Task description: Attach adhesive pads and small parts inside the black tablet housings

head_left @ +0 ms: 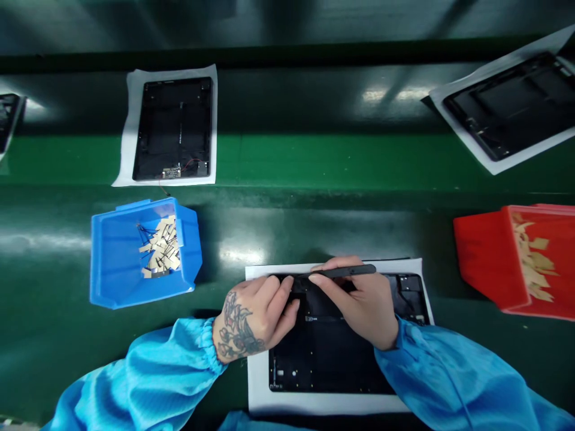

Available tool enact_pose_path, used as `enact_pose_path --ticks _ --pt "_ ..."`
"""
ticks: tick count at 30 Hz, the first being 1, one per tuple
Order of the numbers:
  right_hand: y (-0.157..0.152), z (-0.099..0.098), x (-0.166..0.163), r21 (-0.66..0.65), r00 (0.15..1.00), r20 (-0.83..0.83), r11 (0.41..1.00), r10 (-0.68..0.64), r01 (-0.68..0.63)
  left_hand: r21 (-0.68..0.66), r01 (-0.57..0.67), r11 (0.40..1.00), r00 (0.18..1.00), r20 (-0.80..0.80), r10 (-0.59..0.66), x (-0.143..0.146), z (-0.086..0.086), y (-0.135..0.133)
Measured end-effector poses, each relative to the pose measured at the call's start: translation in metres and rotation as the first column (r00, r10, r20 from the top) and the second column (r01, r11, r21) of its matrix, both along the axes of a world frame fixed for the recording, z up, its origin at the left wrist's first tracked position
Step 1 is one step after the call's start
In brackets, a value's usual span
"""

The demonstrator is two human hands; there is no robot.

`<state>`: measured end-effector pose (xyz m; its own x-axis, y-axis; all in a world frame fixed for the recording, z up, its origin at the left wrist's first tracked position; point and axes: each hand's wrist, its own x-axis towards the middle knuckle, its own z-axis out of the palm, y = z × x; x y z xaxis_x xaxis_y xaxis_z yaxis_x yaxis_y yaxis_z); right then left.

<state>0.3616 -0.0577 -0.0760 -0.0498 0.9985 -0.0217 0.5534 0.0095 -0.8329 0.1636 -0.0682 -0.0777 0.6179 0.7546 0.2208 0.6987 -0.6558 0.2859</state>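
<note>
A black tablet housing lies open-side up on a white sheet in front of me. My right hand grips a slim black spudger, its rounded end to the right and its narrower end over the housing's far edge. Beside that tip, my left hand rests on the housing's far left part, fingers curled and pressed close together. Whatever those fingers pinch is hidden. Small parts and cable runs show along the housing's right end.
To the left stands a blue bin holding several pale tabs with black wires. A red bin with pale pieces is at right. Beyond lie another housing on a sheet, a tilted one, and part of one far left.
</note>
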Motion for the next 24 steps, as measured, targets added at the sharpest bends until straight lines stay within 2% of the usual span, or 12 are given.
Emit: enact_pose_path --ticks 8,12,14,18,24 --pt "-0.004 0.001 0.002 0.154 0.988 0.124 0.982 0.094 -0.113 0.040 -0.016 0.999 1.000 0.018 0.016 0.003 -0.002 0.002" --pt "-0.003 0.004 0.009 0.246 0.986 0.163 0.966 0.038 -0.078 0.051 -0.023 0.998 0.999 0.038 0.021 0.003 -0.003 0.002" --pt "-0.004 0.006 0.012 0.253 0.988 0.152 0.965 0.035 -0.074 0.043 -0.020 0.999 0.999 0.044 0.018 0.003 -0.004 0.002" --pt "-0.008 0.005 0.015 0.258 0.987 0.090 0.955 0.131 -0.150 -0.005 -0.019 1.000 0.998 0.056 0.019 0.002 -0.006 0.002" --pt "-0.014 0.000 0.017 0.270 0.987 0.022 0.950 0.159 -0.159 -0.023 -0.011 1.000 0.998 0.065 0.012 0.003 -0.006 0.003"
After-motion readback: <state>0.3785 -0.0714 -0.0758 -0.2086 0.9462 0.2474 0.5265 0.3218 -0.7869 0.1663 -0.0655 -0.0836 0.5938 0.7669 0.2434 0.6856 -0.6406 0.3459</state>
